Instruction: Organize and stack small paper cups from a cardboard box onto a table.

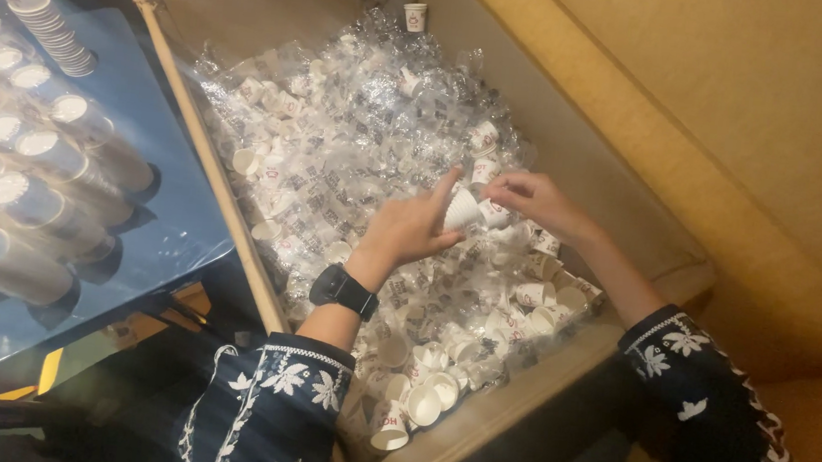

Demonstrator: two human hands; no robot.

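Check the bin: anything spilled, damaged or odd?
Nothing damaged that I can see. The cardboard bin holds a loose jumble of small white cups and clear wrappers, tipped every way. One cup stands upright alone at the far end.

A large open cardboard box (580, 147), tan and rectangular, fills the middle of the view. Inside it, clear crinkled plastic wrappers (358, 156) lie heaped from the far corner down to the near edge, each a small see-through sleeve with dark printed patches. Small white paper cups (425, 398) with red printed marks sit among them, thickest along the near edge. One such cup (414, 16) stands upright at the box's far wall.
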